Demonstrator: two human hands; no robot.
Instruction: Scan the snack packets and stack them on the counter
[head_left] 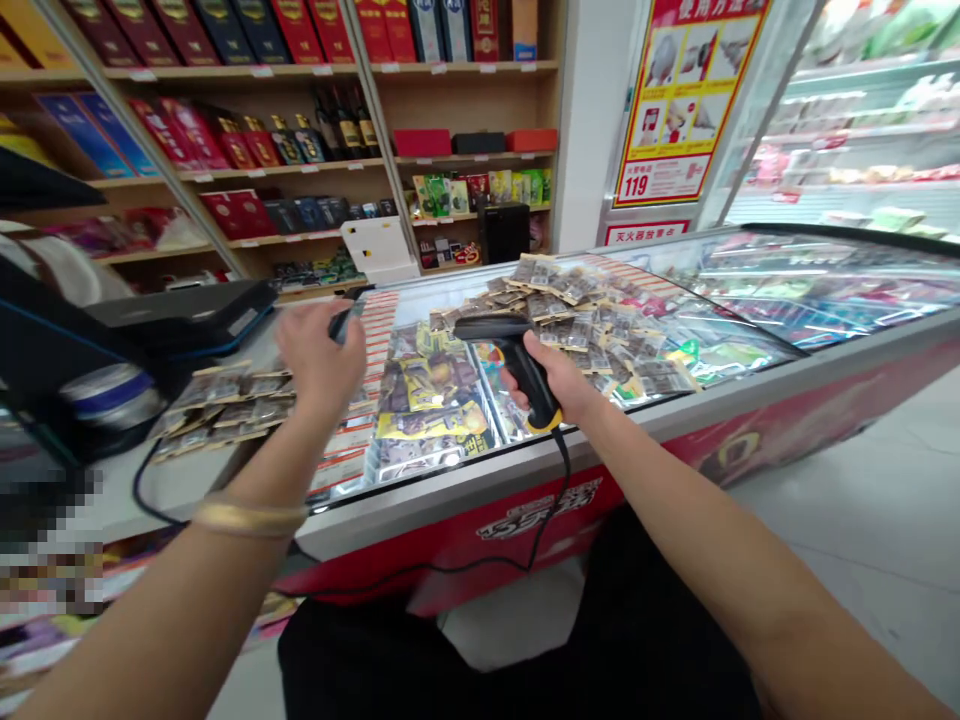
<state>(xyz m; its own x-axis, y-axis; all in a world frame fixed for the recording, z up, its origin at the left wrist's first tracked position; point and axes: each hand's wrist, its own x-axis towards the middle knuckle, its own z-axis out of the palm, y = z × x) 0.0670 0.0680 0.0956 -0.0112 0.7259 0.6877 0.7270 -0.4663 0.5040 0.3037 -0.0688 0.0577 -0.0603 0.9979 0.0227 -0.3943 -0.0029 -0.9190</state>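
Right grip [561, 382]: closed round the handle of one scanner. Left grip [319, 350]: raised, fingers curled, a small dark item at the fingertips; whether it is held cannot be told. Gold-coloured bangle [251, 517] on the left wrist.

Edges and room: the chest freezer [465, 490] has a pale near rim passing below the scanner and under the right forearm. Between the two grips lies a stretch of glass, yellow packs [431, 390] showing through it. Open floor [862, 545] to the right of the freezer.

Scanner [519, 355]: black, pistol-shaped, yellow trim at the handle's base; held above the freezer glass, head pointing left. Black cable [568, 470] hangs from the base, loops before the red front panel and runs left.

Packets, first lot [562, 300]: brown and tan, flat, heaped on the glass behind and right of the scanner, blocking that side. Second lot [232, 400]: similar, in overlapping rows on the left surface [127, 505], near the left forearm. Beside these: round tub [109, 400], white with blue band, and dark equipment.

Background: wooden shelving [480, 105] with boxes and bottles; red-and-yellow poster [671, 100] marked 119
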